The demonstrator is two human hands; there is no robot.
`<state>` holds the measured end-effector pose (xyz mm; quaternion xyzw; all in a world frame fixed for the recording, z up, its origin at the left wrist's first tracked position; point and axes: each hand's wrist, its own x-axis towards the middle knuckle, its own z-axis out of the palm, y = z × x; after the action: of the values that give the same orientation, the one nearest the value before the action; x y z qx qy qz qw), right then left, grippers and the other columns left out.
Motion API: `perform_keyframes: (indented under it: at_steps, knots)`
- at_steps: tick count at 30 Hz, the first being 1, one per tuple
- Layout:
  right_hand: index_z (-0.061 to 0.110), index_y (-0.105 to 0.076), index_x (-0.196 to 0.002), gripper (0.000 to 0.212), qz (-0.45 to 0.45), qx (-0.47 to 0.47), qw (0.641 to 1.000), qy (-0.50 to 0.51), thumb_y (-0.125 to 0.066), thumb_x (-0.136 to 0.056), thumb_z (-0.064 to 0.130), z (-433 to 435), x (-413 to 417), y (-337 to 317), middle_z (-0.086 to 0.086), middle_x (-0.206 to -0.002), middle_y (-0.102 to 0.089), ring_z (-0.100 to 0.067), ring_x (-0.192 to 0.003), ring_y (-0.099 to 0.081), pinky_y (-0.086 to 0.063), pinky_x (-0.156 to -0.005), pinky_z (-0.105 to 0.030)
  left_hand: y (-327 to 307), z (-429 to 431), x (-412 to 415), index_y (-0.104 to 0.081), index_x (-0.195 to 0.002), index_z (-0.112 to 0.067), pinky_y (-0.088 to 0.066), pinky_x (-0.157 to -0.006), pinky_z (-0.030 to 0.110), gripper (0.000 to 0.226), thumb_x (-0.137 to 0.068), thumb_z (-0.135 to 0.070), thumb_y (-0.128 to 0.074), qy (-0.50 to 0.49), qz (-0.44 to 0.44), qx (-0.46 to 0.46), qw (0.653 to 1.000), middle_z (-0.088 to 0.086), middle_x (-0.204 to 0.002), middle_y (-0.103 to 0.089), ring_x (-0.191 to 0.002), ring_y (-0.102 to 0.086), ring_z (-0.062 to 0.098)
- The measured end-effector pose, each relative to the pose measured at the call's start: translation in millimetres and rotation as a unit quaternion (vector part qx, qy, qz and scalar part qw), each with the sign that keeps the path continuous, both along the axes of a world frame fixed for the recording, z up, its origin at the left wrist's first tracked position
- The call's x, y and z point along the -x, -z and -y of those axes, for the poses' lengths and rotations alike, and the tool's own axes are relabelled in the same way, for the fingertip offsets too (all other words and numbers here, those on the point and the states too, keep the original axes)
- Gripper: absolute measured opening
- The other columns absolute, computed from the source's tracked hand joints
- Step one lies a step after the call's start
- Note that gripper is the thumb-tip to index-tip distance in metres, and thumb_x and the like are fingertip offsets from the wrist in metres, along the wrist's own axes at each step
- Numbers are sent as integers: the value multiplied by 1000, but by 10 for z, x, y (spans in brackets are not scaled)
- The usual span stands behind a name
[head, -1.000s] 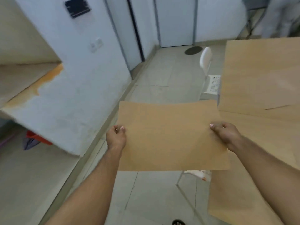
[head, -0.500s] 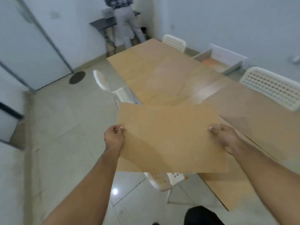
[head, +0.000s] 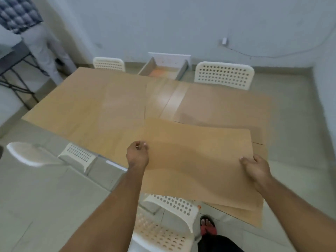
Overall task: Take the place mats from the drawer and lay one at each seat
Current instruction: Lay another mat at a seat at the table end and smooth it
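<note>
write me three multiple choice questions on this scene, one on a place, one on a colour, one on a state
1. Where is the drawer?
A. past the far edge of the table, between the far left chair and the far right chair
B. on top of the table
C. carried in the air
2. What colour are the chairs?
A. black
B. white
C. red
3. How is the place mat?
A. rolled up
B. lying flat, untouched
C. held by both hands

1 A, it sits between the two far chair backs; 2 B, every seat and back is white; 3 C, the left hand and the right hand grip its side edges.
</note>
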<state>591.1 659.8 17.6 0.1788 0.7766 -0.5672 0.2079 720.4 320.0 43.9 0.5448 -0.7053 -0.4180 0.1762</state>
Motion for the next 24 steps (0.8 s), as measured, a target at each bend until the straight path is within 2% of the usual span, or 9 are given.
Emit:
perform_keyframes:
  at_steps: [4, 8, 10, 12, 15, 18, 21, 24]
  knots:
    - [13, -64, -119, 27, -6, -50, 998, 44, -66, -93, 20, -19, 26, 128, -8, -106, -66, -29, -93, -62, -53, -90, -44, 196, 102, 338, -67, -113, -5, -43, -81, 30, 25, -95, -22, -63, 51, 26, -3, 998, 16, -110, -69, -103, -63, 34]
    - [14, -61, -125, 36, 6, -101, 992, 73, -67, -90, 20, -62, -34, 283, -10, -117, -68, -34, -101, -64, -52, -94, -47, 413, 153, 546, -67, -113, -5, -44, -80, 31, 25, -95, -22, -63, 103, 41, -21, 994, 17, -109, -68, -101, -63, 35]
    - [14, -56, -132, 44, 9, -118, 989, 93, -66, -90, 18, -88, -101, 342, -11, -124, -66, -34, -107, -63, -50, -96, -44, 515, 167, 610, -66, -115, -5, -43, -81, 29, 27, -95, -22, -62, 117, 44, -29, 992, 15, -112, -68, -101, -62, 33]
    - [19, -49, -139, 51, 7, -147, 983, 114, -64, -91, 17, -110, -170, 358, -11, -125, -65, -36, -109, -62, -48, -91, -37, 586, 176, 648, -64, -118, -7, -43, -83, 29, 29, -94, -23, -62, 124, 50, -35, 990, 15, -114, -67, -101, -62, 32]
    - [24, -39, -147, 60, -3, -174, 978, 114, -61, -91, 16, -98, -210, 372, -14, -127, -63, -37, -110, -61, -47, -93, -41, 665, 218, 680, -59, -127, -15, -45, -88, 32, 34, -95, -25, -60, 128, 51, -60, 989, 12, -116, -66, -96, -60, 27]
    - [22, -36, -151, 67, -42, -242, 967, 63, -63, -89, 19, -2, -271, 374, -14, -146, -47, -35, -126, -51, -41, -105, -44, 709, 261, 677, -45, -142, -19, -44, -100, 39, 50, -94, -25, -59, 179, 62, -37, 981, 9, -129, -60, -114, -58, 28]
    - [25, -31, -154, 71, -81, -344, 935, -45, -62, -90, 33, 137, -421, 399, -11, -162, -23, -33, -145, -29, -30, -114, -48, 729, 191, 561, -38, -147, -16, -34, -111, 45, 61, -92, -28, -60, 297, 110, 109, 942, 12, -147, -45, -134, -40, 33]
    - [34, -22, -157, 74, -88, -388, 896, -196, -53, -92, 52, 309, -561, 488, -8, -168, -9, -30, -152, -15, -22, -120, -47, 780, 35, 406, -21, -154, -22, -20, -119, 46, 71, -94, -46, -52, 435, 176, 180, 865, 10, -163, -17, -149, -15, 33]
